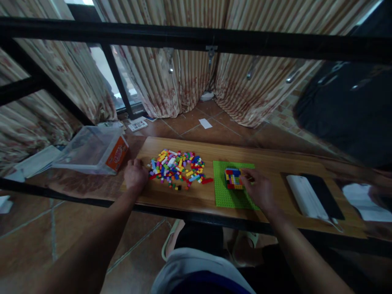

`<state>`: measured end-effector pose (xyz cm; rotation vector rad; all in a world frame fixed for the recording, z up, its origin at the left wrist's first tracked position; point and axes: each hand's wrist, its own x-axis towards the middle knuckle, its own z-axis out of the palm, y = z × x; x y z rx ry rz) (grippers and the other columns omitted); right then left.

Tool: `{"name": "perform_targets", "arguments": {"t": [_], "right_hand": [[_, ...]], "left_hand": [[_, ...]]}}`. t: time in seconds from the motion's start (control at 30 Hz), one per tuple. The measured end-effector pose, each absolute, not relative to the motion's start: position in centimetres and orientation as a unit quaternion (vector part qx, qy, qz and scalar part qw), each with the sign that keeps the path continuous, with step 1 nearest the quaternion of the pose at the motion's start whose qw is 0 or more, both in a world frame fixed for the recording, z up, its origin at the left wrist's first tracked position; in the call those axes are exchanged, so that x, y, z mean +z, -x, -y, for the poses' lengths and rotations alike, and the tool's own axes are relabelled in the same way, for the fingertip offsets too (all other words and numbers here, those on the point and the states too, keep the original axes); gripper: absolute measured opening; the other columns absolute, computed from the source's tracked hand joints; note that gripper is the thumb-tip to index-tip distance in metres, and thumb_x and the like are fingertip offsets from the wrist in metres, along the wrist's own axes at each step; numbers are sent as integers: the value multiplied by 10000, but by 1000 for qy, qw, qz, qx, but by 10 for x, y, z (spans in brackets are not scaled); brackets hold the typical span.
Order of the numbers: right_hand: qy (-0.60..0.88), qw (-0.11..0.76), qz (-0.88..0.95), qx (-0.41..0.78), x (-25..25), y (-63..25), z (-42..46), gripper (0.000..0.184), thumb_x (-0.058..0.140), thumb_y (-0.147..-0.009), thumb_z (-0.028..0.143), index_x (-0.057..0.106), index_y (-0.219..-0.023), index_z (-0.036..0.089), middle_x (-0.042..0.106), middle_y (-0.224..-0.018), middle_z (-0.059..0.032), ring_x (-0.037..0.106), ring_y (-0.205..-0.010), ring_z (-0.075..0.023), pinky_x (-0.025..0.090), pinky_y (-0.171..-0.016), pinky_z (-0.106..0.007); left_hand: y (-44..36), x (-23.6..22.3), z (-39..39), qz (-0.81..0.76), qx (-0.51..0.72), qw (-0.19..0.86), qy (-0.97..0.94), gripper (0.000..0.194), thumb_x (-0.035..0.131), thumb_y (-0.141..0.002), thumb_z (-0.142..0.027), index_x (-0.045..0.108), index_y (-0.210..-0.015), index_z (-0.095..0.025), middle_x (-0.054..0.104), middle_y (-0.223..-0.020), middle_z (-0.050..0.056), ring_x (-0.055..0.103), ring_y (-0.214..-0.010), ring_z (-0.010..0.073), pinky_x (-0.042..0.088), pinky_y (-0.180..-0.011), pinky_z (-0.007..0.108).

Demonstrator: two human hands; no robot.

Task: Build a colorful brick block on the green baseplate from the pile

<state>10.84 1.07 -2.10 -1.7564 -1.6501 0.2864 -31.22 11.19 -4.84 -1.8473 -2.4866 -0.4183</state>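
A small hollow build of coloured toy bricks (234, 179), with red, blue and yellow walls, stands on a green studded baseplate (220, 198). My right hand (257, 188) is at its right side, fingers pinched together on the build's edge; whether a loose brick is between them is hidden. At the left end of the wooden board, my left hand (135, 174) rests with its fingers curled in, just beside a spread pile of loose toy bricks (177, 165). What that hand holds, if anything, cannot be seen.
A clear plastic box (92, 149) with an orange label stands left of the wooden board (183, 200). To the right lie a white pouch-like item (306, 198) and a dark flat object (326, 200). A black rail (183, 38) crosses above. Another person's hand (381, 194) shows at far right.
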Motion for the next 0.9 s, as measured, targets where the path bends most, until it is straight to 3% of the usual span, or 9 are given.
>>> {"name": "perform_targets", "arguments": {"t": [0.13,0.4,0.67,0.9], "right_hand": [[621,369,669,173,-28,-53,7,214,517,-902,347,694,-953,239,706,-982,-77,656,-898,-219,521,-836,-373],[573,359,684,274,-47,22,19,202,498,-916,288,697,-929,253,690,-963,-69,648,-897,-215,508,-802,-357],[546,308,745,226,-49,52,-3,214,514,-912,243,710,-990,277,666,-1000,-49,622,-947,-203,479,-855,-333],[575,260,758,166,-49,65,-9,226,507,-917,177,729,-907,217,660,-947,-66,610,-925,-192,463,-833,-294]], "left_hand": [[313,-51,-112,794,-140,10,591,347,391,-890,-224,623,-1126,-120,577,-1154,172,590,-1019,292,456,-821,369],[311,-49,-108,794,-158,-13,587,334,399,-888,-190,616,-1131,-120,578,-1152,179,589,-1031,290,449,-818,369],[313,-55,-109,793,-162,-6,588,328,417,-883,-198,615,-1138,-135,584,-1151,159,592,-1027,291,453,-820,364],[315,-55,-110,787,-161,14,595,322,428,-864,-182,623,-1115,-132,594,-1121,151,602,-968,276,464,-787,353]]}}
